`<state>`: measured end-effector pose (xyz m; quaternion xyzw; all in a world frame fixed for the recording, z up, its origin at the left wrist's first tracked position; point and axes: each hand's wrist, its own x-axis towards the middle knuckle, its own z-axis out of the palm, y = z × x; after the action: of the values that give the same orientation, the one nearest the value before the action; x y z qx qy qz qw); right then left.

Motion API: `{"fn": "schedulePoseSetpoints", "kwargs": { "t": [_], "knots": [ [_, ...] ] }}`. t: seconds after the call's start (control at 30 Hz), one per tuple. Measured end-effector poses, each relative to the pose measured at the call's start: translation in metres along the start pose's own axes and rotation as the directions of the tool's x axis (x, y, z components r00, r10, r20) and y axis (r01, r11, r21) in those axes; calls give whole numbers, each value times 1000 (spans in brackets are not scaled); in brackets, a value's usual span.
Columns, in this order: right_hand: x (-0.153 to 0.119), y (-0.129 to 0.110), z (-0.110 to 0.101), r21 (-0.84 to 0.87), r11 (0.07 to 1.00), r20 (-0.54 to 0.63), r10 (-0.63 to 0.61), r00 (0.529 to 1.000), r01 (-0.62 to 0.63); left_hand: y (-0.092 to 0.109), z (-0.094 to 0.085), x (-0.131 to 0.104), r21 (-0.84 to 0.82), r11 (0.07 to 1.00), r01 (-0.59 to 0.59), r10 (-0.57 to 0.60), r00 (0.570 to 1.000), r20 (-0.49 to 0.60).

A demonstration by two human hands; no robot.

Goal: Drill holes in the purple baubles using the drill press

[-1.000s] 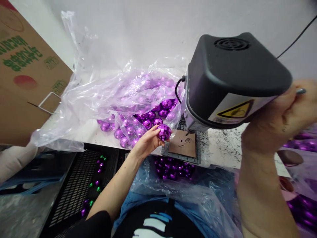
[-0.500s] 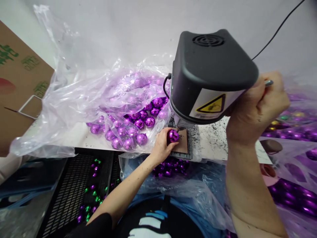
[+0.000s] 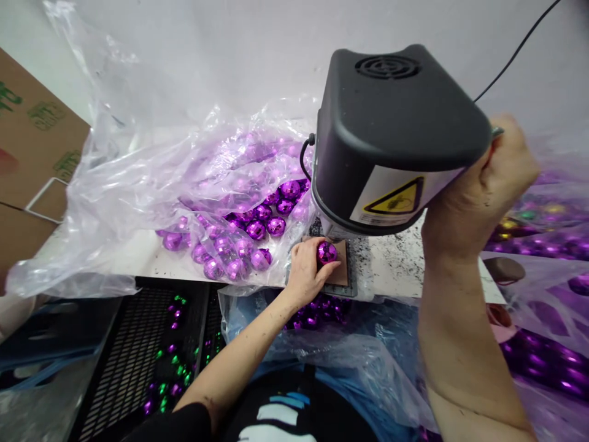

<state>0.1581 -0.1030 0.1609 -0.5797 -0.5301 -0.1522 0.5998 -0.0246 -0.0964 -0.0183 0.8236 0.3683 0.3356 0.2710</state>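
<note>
A shiny purple faceted ball [image 3: 327,252] is gripped between the thumb and fingers of my left hand [image 3: 307,268]. It sits over a brown pad [image 3: 339,270] at the base of a black bench drill press [image 3: 400,116], under its head. The head hides the tool tip from me. My right hand [image 3: 488,178] is closed round a metal lever at the right side of the machine; most of the lever is covered by the fingers. Left of my left hand, many similar purple balls [image 3: 256,230] spill from a clear plastic bag [image 3: 151,184].
More purple balls [image 3: 317,312] lie in a plastic bag below the table edge. A cardboard box [image 3: 37,141] stands at the left, above a black mesh crate [image 3: 124,362] with green and purple beads. Dark shavings [image 3: 391,258] litter the white tabletop. Bagged balls [image 3: 543,362] are at the right.
The ball in my left hand has shifted slightly right over the pad and turned. My right hand remains on the lever. The whole view has moved a little.
</note>
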Motion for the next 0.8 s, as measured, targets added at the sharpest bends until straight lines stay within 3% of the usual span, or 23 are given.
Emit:
{"fn": "schedulePoseSetpoints", "kwargs": {
  "t": [0.2, 0.33, 0.43, 0.5, 0.6, 0.8],
  "knots": [
    [-16, -11, -7, -39, 998, -66, 45, 997, -47, 3, 0, 1, 65, 998, -1, 0, 1000, 22],
    [-55, -12, -14, -52, 997, -203, -71, 977, 61, 1, 1, 1, 69, 997, -18, 17, 1000, 17],
    [-83, -5, -19, -38, 983, -166, -184, 969, 180, 0, 2, 1, 72, 997, -29, 28, 1000, 14],
    [-94, -1, -22, -60, 979, -106, -202, 974, 196, 0, 1, 1, 76, 997, -29, 28, 1000, 12],
    [-99, 2, -22, -62, 978, -71, -204, 976, 200, 1, 1, 1, 70, 997, -27, 26, 1000, 17],
    [-101, 3, -17, -46, 976, -127, -215, 968, 211, 0, 0, 1, 75, 997, -20, 17, 999, 35]
  ]
}}
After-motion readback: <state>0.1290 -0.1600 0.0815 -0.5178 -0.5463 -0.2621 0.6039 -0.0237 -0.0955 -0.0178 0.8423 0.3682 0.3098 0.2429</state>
